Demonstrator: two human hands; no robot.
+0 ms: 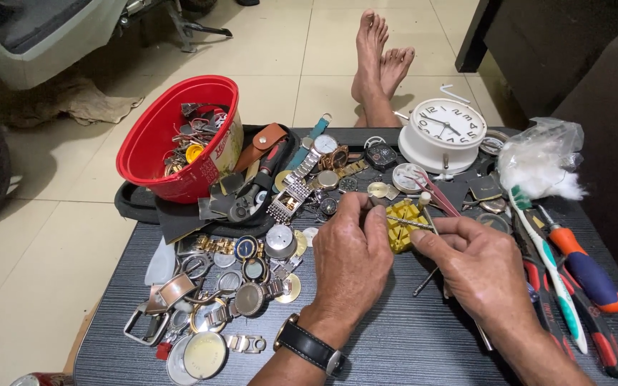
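**Fine tool work at a yellow watch holder**

Nearest the camera, the left hand (pixel 352 254), a black-strapped watch on its wrist, curls over the yellow holder block (pixel 403 223) in the middle of the dark table (pixel 395 343); its fingers are closed, steadying the block, though what lies beneath them is hidden. The right hand (pixel 482 268) pinches a thin metal tool (pixel 410 223) between thumb and forefinger, tip laid across the block. To do this well, the person would likely do best keeping the block pressed flat and the tool steady, with only light force.

Left of the hands lies a scatter of watch cases and backs (pixel 237 286). To the right lie a green-and-white toothbrush (pixel 548 261) and an orange-and-blue screwdriver (pixel 584 268).

Further off, a red plastic tub (pixel 155 143) with a cream label panel on its side holds watch parts. A white round alarm clock (pixel 443 132) stands at the far edge, beside a clear bag of white cotton (pixel 541 161).
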